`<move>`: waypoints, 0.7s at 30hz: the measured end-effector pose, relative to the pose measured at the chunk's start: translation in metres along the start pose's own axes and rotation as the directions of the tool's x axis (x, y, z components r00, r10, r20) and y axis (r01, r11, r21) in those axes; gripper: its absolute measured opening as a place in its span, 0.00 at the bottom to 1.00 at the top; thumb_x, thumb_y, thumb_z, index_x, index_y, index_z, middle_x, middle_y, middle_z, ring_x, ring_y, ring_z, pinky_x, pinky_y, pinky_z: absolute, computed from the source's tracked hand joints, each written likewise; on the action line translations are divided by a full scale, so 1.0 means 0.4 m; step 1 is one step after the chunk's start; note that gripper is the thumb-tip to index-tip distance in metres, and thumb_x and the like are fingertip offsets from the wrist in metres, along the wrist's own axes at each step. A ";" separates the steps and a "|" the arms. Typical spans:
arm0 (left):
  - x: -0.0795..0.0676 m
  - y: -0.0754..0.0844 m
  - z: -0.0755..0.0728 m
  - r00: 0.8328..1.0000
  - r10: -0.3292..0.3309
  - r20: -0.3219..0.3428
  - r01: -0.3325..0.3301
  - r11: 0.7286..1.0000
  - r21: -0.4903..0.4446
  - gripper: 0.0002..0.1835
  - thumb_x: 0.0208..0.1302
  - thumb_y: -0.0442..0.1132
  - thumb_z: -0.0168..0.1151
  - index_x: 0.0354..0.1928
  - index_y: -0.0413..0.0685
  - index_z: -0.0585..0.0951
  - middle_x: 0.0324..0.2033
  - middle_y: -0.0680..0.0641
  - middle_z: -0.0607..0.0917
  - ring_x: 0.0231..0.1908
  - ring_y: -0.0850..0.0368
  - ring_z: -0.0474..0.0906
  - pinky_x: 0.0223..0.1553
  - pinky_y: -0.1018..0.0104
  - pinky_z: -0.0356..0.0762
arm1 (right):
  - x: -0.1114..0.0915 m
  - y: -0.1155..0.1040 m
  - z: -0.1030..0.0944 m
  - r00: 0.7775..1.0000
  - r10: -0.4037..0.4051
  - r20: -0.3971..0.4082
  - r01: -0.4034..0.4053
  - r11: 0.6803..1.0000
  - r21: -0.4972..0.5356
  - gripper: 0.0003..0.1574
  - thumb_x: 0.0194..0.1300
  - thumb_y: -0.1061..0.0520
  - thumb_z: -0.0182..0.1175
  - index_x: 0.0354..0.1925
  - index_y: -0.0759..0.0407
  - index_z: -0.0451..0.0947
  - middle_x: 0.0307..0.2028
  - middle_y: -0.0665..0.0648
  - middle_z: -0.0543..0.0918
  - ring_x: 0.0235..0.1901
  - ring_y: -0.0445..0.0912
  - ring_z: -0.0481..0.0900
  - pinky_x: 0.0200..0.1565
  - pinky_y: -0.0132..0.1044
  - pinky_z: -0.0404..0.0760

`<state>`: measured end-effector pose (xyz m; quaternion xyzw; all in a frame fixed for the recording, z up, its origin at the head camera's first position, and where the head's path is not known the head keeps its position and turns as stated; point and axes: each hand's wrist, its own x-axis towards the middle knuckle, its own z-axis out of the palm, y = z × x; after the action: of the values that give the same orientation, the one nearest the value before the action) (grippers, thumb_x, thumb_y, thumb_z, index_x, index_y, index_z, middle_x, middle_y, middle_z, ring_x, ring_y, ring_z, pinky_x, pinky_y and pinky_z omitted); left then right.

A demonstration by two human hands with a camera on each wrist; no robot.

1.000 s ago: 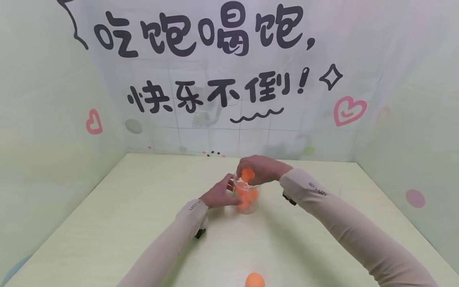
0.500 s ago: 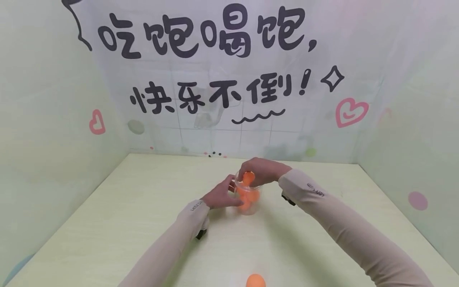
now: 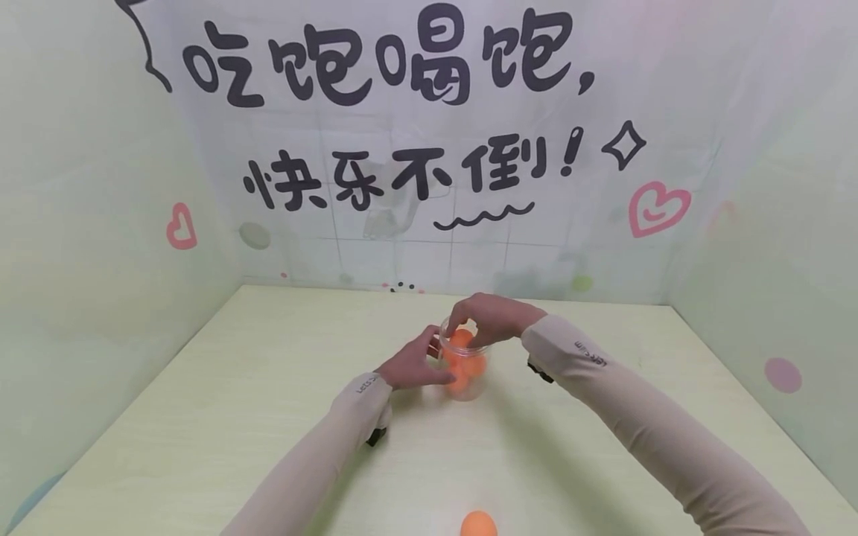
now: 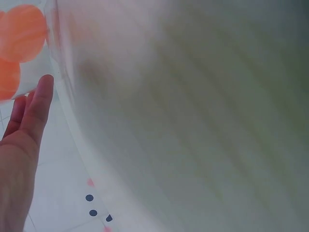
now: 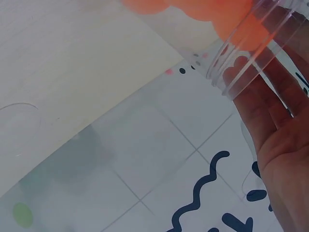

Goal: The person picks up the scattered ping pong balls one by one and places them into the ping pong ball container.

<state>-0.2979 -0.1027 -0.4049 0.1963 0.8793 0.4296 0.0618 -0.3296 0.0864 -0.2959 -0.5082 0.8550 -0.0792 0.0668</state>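
Observation:
A clear jar [image 3: 472, 388] stands on the table with several orange balls [image 3: 473, 365] inside. My left hand [image 3: 410, 365] holds it from the left, thumb on the near side and fingers on the far side. In the left wrist view those fingers [image 4: 35, 116] lie by the jar wall. My right hand [image 3: 496, 318] is over the mouth, fingertips inside the rim. Just below them is the uppermost ball [image 5: 241, 29]. In the right wrist view the fingers [image 5: 256, 113] look fairly straight, apart from that ball.
One loose orange ball [image 3: 479, 524] lies at the near edge of the head view. A faint clear round outline shows on the table [image 5: 87, 63] in the right wrist view. Printed cloth walls [image 3: 415, 260] enclose the table's back and sides.
My right hand has lowered an orange ball into the jar's mouth, and its fingers now appear off it. The left hand stays at the jar.

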 end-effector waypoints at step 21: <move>0.003 0.005 0.001 1.000 0.000 -0.018 0.000 1.000 0.000 0.35 0.52 0.44 0.69 0.60 0.48 0.63 0.49 0.47 0.78 0.51 0.52 0.73 0.49 0.56 0.74 | -0.014 -0.003 -0.018 0.999 0.049 -0.009 -0.049 0.999 0.001 0.21 0.51 0.65 0.69 0.46 0.55 0.84 0.45 0.51 0.85 0.46 0.48 0.79 0.45 0.36 0.80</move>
<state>-0.2983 -0.1008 -0.4037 0.1927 0.8797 0.4314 0.0538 -0.3271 0.0911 -0.2885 -0.4869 0.8673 -0.0802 0.0652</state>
